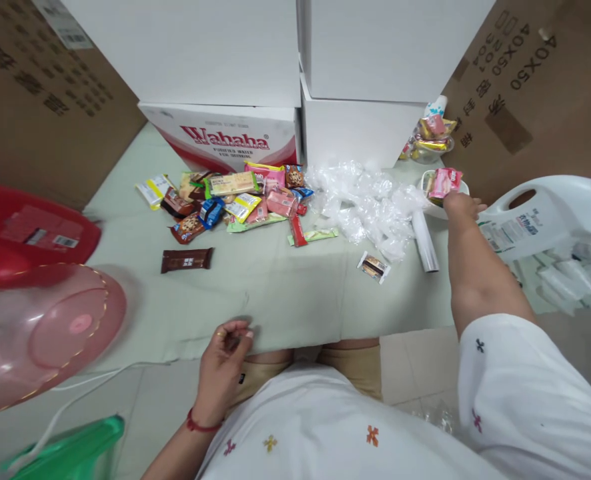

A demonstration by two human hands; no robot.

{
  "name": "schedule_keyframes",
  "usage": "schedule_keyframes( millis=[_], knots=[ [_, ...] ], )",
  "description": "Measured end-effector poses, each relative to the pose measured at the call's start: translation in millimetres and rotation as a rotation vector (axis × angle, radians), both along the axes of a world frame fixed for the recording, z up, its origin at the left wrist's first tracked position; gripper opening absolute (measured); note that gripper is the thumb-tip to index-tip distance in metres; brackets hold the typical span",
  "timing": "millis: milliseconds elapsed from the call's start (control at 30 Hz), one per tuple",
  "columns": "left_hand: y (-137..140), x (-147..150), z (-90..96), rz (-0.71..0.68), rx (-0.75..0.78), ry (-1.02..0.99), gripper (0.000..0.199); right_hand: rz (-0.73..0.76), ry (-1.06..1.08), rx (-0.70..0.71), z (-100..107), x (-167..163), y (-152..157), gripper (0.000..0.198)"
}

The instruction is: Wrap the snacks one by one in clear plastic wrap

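Note:
My left hand [225, 363] hovers over the near table edge, palm turned inward. Its fingers curl loosely with gaps between them, and nothing shows in them. My right hand [461, 205] reaches to the far right and touches the near side of a small white bowl [434, 209]. Its visible fingers stretch out to the right, apart; some are hidden. A pink snack packet [446, 181] lies at the top of the bowl, just beyond this hand. Left of the bowl are crumpled clear plastic wrappers [370, 207] and a roll of clear film [424, 241].
Wrapped snacks [235, 200] form a pile at the back; a brown bar [186, 260] and a small packet [373, 267] lie apart. White boxes [225, 137] wall the back. A white jug [540, 213] stands right, a pink plastic basin [50, 327] left.

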State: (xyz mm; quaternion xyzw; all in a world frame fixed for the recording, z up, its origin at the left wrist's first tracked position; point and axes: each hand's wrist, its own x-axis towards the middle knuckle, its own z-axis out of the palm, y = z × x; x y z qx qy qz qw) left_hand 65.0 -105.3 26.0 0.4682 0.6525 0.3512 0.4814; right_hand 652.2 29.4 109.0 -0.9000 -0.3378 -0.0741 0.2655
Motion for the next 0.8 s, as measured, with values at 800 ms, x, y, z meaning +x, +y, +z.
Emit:
schedule_keyframes(
  millis=[800],
  knots=[
    [23.2,41.9,3.4,-0.38,0.167,0.015,0.028,0.213,0.266,0.452,-40.1,-147.0,-58.1,0.025]
  ],
)
